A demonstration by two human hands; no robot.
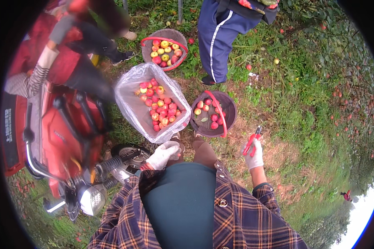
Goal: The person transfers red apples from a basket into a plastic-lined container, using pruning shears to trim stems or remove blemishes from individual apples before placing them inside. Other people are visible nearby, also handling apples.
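Note:
My right hand [256, 157], in a white glove, is closed around red-handled pruning shears [257, 135], whose blades point up and away from me. My left hand [162, 155], also gloved in white, is beside the near edge of a box lined with clear plastic [126, 108]. Its fingers are loosely stretched, and I see nothing in them. Many red and yellow apples [164, 112] lie in the lined box. Right of it stands a dark bucket [232, 103] with a red handle [217, 103] and several apples at the bottom.
Another dark bucket [147, 52] of apples stands farther off. A person in blue trousers [214, 41] is beyond the near bucket; another in red [66, 62] is at the left. A red motor vehicle [70, 137] fills the left side. Apple trees [353, 83] line the right.

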